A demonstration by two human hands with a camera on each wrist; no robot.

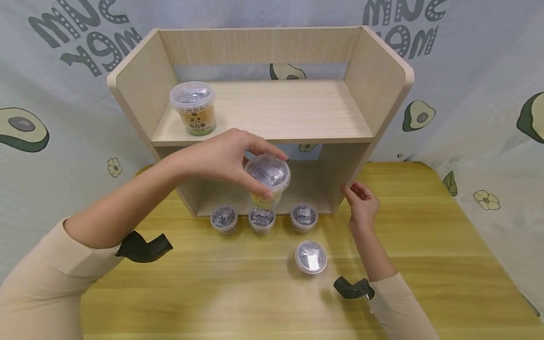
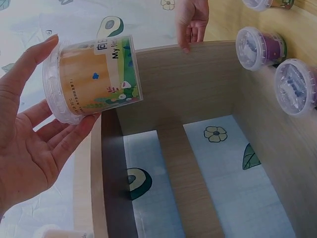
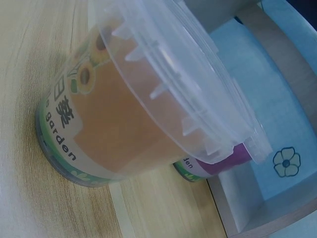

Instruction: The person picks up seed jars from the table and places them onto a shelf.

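Note:
My left hand (image 1: 231, 158) grips a clear-lidded plastic tub (image 1: 268, 177) near its lid, in front of the wooden shelf unit (image 1: 272, 137) and just below its upper board. In the left wrist view that tub (image 2: 96, 79) shows an orange label with a green band, thumb on one side of the lid and fingers on the other. My right hand (image 1: 363, 205) holds the lower front edge of the shelf's right side panel, its thumb over the edge and fingers bent outside. A similar tub (image 1: 194, 108) stands upright at the upper board's left end.
Several lidded tubs stand on the wood-grain table (image 1: 204, 293) along the shelf's front, including a left one (image 1: 224, 218) and a right one (image 1: 303, 217). Nearer is another tub (image 1: 311, 257), its orange sunflower label (image 3: 114, 99) filling the right wrist view. A printed curtain (image 1: 467, 113) hangs behind.

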